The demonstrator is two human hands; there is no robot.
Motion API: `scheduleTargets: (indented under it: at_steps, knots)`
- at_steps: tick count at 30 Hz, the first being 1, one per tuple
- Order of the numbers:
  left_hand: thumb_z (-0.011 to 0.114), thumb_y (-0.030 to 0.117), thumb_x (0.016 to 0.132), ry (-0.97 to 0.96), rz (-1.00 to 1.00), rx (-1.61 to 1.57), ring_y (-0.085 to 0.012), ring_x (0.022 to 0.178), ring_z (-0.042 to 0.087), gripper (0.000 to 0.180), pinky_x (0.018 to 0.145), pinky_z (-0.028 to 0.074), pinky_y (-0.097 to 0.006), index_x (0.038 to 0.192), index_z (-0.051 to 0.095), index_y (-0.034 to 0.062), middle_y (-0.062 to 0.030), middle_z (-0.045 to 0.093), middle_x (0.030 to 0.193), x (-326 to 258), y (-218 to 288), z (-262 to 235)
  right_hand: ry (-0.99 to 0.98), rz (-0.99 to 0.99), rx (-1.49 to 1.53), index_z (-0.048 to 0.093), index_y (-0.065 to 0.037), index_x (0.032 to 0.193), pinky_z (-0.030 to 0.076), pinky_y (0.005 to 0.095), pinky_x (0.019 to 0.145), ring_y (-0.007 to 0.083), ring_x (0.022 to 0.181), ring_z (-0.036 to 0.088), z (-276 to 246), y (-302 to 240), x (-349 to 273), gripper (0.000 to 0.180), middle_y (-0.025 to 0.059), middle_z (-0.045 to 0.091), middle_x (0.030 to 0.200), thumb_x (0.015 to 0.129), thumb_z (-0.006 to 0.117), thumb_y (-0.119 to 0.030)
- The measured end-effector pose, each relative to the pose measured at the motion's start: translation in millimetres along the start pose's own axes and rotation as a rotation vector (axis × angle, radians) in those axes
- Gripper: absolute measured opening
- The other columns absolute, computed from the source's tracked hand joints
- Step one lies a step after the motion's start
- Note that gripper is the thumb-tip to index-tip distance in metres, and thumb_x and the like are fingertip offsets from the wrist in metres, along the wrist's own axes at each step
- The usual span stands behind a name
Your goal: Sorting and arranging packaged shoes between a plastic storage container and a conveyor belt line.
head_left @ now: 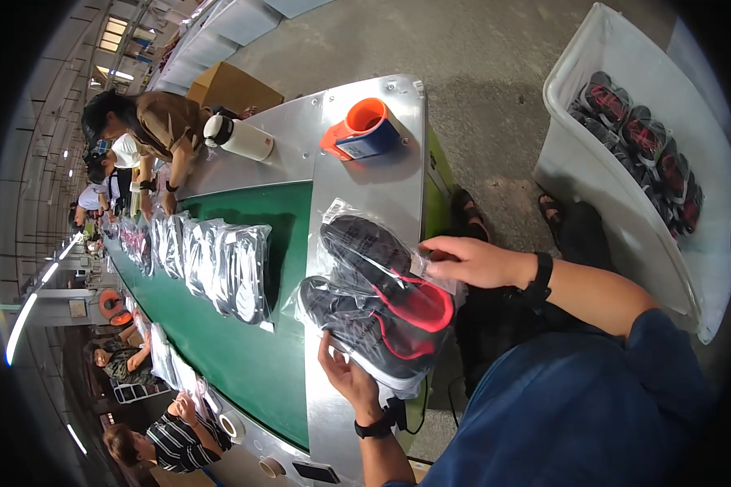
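Observation:
A pair of black sneakers (357, 243) with red-pink linings and white soles lies inside a clear plastic bag, at the metal end of the table nearest me. My right hand (479, 261) pinches the bag's edge by the heel of the farther shoe. Along the side of the nearer shoe is my left hand (351, 380), its fingers curled against the bagged sole; part of its grip is hidden. Both wrists wear black bands.
Bagged shoes (227, 268) stand in a row on the green conveyor belt (211, 333). An orange-and-blue tape roll (365, 122) and a white bottle (248, 140) sit on the metal rim. A white bin (581, 73) at right holds bagged shoes. Several co-workers line the belt.

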State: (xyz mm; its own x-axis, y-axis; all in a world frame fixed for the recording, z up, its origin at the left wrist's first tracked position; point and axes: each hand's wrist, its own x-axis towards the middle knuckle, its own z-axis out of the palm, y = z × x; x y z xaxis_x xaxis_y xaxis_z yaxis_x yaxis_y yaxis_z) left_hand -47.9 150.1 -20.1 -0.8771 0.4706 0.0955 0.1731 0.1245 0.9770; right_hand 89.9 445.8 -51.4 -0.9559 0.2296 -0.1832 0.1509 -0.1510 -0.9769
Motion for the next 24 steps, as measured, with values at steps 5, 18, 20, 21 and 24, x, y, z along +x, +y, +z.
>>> scheduleTargets:
  at_steps: [5,18,20,21,24]
  knots:
    - [0.051,0.016,0.101,0.070,-0.050,-0.098,-0.0321,0.148,0.039,0.075,0.123,0.032,-0.045,0.165,0.016,0.0026,-0.0216,0.031,0.164,-3,15,17,0.051,-0.118,-0.122,0.043,0.004,0.152,0.044,0.0371,0.111,0.0253,0.129,0.057,18,10,-9,0.063,0.0191,0.058,0.139,0.105,0.062,-0.034]
    - [0.044,0.046,0.108,-0.116,-0.554,-0.662,-0.0326,0.134,0.057,0.058,0.114,0.046,-0.051,0.152,0.045,0.0087,-0.0143,0.054,0.151,7,28,28,0.094,-0.182,0.045,0.039,0.005,0.154,0.043,0.0390,0.106,0.0293,0.121,0.057,21,-6,-46,0.061,0.0195,0.059,0.126,0.111,0.045,-0.036]
    - [0.043,0.047,0.108,-0.139,-0.515,-0.643,-0.0333,0.134,0.056,0.060,0.114,0.046,-0.052,0.152,0.045,0.0069,-0.0153,0.054,0.150,9,21,26,0.087,-0.150,-0.041,0.039,0.006,0.154,0.043,0.0398,0.105,0.0304,0.123,0.056,15,-23,-51,0.061,0.0202,0.059,0.127,0.110,0.044,-0.037]
    - [0.043,0.047,0.108,-0.146,-0.513,-0.638,-0.0333,0.134,0.056,0.060,0.114,0.046,-0.052,0.152,0.045,0.0069,-0.0153,0.054,0.150,10,25,31,0.094,-0.154,-0.037,0.039,0.006,0.154,0.043,0.0398,0.105,0.0304,0.123,0.056,13,-30,-53,0.061,0.0202,0.059,0.127,0.110,0.044,-0.037]
    - [0.041,0.052,0.107,-0.174,-0.600,-0.727,-0.0350,0.134,0.056,0.067,0.114,0.046,-0.053,0.155,0.041,0.0052,-0.0167,0.052,0.153,13,39,52,0.145,-0.198,-0.128,0.046,0.002,0.151,0.046,0.0390,0.101,0.0309,0.112,0.062,6,-40,-55,0.057,0.0185,0.064,0.115,0.110,0.044,-0.037]
